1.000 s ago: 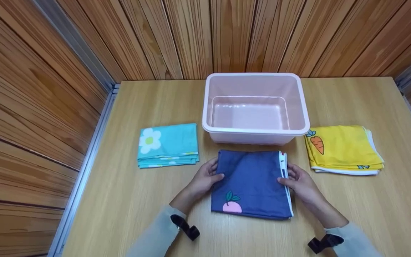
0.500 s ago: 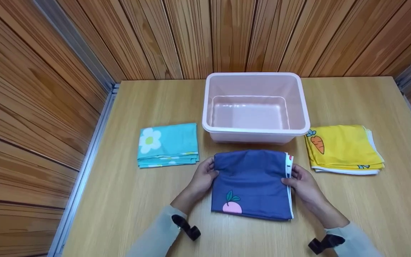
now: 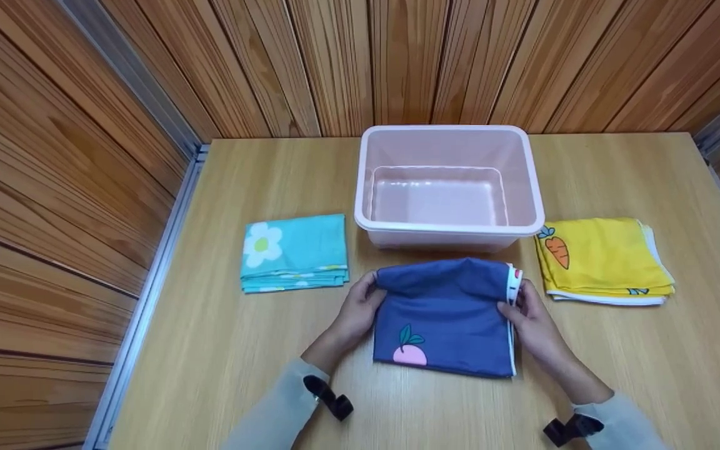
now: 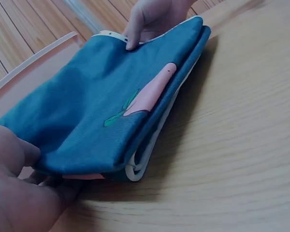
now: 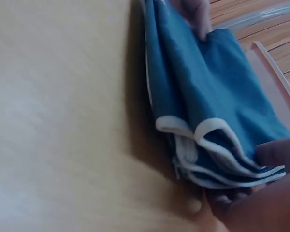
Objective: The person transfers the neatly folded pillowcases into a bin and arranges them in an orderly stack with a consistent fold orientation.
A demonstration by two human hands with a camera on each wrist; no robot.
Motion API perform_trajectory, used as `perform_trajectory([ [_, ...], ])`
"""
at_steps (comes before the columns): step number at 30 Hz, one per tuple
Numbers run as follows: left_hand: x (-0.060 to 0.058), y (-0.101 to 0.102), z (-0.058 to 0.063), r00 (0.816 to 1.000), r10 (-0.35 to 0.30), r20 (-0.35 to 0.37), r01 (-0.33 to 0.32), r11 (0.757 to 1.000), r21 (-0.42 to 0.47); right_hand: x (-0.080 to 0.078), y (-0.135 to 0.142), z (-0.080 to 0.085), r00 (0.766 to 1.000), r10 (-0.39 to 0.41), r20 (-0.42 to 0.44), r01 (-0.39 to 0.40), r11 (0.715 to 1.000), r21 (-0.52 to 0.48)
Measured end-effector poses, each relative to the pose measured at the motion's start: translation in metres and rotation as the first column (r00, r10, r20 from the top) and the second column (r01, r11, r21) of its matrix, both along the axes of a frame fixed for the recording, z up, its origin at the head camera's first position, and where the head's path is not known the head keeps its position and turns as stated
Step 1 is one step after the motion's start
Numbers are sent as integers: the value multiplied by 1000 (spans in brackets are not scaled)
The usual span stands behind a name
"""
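A folded dark blue cloth (image 3: pixel 444 319) with a pink fruit print lies on the wooden table (image 3: pixel 222 350) just in front of a pink plastic bin (image 3: pixel 447 187). My left hand (image 3: pixel 360 306) grips its left edge, thumb on top. My right hand (image 3: pixel 525 312) grips the right edge with the white trim. The far edge of the cloth is lifted off the table; the near edge rests on it. In the left wrist view the blue cloth (image 4: pixel 106 106) shows its folded layers, and the right wrist view shows the cloth (image 5: pixel 208 106) and its white hems.
A folded turquoise cloth (image 3: pixel 294 253) with a flower print lies left of the bin. A folded yellow cloth (image 3: pixel 604 259) with a carrot print lies to its right. Wooden panel walls (image 3: pixel 54 156) close in the table on three sides.
Both hands have raised the far edge of the blue cloth and shifted it slightly toward the bin. The bin and other cloths have not moved.
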State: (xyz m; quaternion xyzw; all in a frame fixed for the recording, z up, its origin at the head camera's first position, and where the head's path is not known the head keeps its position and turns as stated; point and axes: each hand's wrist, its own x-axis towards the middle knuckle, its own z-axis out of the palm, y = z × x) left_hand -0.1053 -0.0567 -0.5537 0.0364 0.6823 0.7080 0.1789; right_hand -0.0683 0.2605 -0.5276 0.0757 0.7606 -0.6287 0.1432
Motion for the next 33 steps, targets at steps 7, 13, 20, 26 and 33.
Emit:
perform_trajectory([
  [7,4,3,-2,1000,-6,-28,6,1000,0,4,-6,-9,996,10,-89,-10,1000,-6],
  [13,7,4,-4,999,19,35,-18,999,-42,6,-7,-12,996,17,-88,-17,1000,-1],
  [20,12,5,-3,998,4,56,2,994,-105,10,-10,-15,988,59,-143,-47,995,88],
  [26,15,5,-2,996,-57,-64,43,977,-209,15,-14,-21,975,114,-191,-71,974,217],
  [33,13,4,-5,985,-144,-97,116,961,-251,15,-14,-27,969,143,-199,-94,967,238],
])
